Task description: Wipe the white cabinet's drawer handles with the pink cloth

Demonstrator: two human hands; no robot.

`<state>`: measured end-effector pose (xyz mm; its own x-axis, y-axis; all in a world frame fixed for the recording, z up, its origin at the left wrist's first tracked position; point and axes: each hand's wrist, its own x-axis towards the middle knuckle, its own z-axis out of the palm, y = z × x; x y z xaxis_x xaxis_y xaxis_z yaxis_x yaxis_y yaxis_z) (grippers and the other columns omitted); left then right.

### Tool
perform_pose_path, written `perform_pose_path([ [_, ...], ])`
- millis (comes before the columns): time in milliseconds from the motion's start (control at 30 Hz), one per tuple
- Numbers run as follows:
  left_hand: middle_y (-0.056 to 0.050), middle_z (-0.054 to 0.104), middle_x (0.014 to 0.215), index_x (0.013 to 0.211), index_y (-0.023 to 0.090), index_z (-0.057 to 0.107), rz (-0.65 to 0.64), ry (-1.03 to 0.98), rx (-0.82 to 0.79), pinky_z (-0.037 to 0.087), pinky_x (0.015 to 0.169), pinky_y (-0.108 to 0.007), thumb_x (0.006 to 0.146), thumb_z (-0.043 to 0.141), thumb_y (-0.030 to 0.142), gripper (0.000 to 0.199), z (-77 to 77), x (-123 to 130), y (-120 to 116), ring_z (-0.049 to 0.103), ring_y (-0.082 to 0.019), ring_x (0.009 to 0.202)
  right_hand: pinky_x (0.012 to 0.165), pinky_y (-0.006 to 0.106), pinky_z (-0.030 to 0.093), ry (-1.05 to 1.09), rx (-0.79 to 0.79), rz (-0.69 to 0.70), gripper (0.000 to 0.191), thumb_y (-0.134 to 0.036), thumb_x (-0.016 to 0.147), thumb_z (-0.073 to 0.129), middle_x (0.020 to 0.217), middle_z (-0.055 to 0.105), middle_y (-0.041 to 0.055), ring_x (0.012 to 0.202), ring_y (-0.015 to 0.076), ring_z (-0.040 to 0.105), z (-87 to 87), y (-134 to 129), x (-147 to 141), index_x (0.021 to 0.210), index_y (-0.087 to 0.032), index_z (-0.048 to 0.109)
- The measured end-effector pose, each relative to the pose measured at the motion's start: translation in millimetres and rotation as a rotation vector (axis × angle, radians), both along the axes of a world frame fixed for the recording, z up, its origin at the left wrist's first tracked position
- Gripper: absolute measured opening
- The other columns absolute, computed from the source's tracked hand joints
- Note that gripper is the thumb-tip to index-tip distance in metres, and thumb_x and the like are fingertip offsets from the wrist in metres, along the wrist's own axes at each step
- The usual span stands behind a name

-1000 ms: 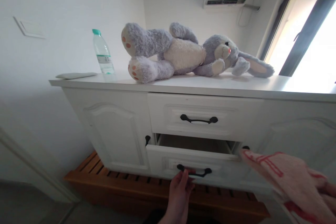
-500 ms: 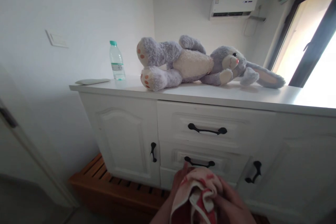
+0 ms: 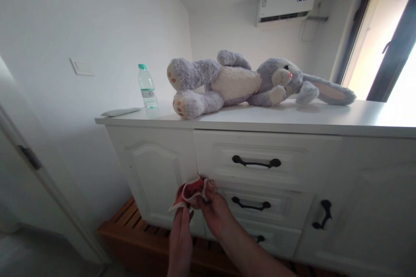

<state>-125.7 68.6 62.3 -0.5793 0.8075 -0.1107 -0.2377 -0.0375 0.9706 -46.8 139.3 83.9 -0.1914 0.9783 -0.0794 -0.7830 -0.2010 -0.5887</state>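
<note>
Both my hands hold a small red and pink cloth [image 3: 188, 191] up against the front of a white cabinet [image 3: 292, 117], where the left door meets the drawers. My left hand [image 3: 180, 236] grips it from below. My right hand [image 3: 214, 210] pinches its upper edge just left of the middle drawer handle [image 3: 251, 204]. All the drawers are closed. A grey and cream plush rabbit [image 3: 247, 80] lies on its back on the cabinet top.
A water bottle with a green cap [image 3: 147, 86] and a flat grey item [image 3: 121, 112] sit at the top's left end. A wooden slatted platform [image 3: 130, 229] runs under the cabinet. A white door [image 3: 39, 173] stands at left, a window [image 3: 386, 43] at right.
The lower drawer, pulled open a second ago by my left hand, is now closed. The cloth moved from far right into both hands, bunched up, then left and up against the cabinet front.
</note>
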Motion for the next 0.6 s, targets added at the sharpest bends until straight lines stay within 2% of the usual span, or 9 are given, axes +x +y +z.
perform_pose_path([
  [100,-0.015,0.062,0.145,0.124,0.018,0.066,-0.115,0.193,0.028,0.026,0.126,-0.052,0.085,0.060,0.050,0.051,7.0,22,15,0.050,-0.033,0.140,0.076,0.030,0.056,0.027,-0.041,-0.042,0.033,-0.025,0.057,0.085,0.097,0.074,0.0032,0.091,0.0198,0.067,4.3,-2,26,0.087,-0.022,0.072],
  [233,-0.013,0.066,0.141,0.123,0.021,0.069,-0.322,0.322,0.120,0.030,0.123,-0.046,0.089,0.055,0.046,0.044,20.8,71,18,0.052,-0.031,0.138,0.081,0.029,0.055,-0.029,-0.009,-0.089,0.033,-0.025,0.057,0.087,0.100,0.075,0.0033,0.093,0.0189,0.067,4.7,-13,92,0.088,-0.022,0.075],
  [467,-0.009,0.066,0.141,0.127,0.027,0.068,-0.689,0.329,0.301,0.034,0.118,-0.039,0.093,0.050,0.042,0.041,36.0,183,7,0.054,-0.027,0.134,0.084,0.033,0.055,-0.212,-0.043,-0.305,0.034,-0.033,0.061,0.087,0.103,0.076,0.0072,0.098,0.0236,0.067,6.8,-34,229,0.090,-0.020,0.077],
  [600,-0.010,0.065,0.141,0.129,0.026,0.067,-0.801,0.273,0.366,0.034,0.119,-0.039,0.094,0.049,0.040,0.042,44.3,235,7,0.054,-0.026,0.133,0.084,0.034,0.056,-0.280,-0.025,-0.453,0.037,-0.036,0.060,0.088,0.104,0.075,0.0063,0.098,0.0246,0.068,13.1,-43,284,0.092,-0.021,0.077],
])
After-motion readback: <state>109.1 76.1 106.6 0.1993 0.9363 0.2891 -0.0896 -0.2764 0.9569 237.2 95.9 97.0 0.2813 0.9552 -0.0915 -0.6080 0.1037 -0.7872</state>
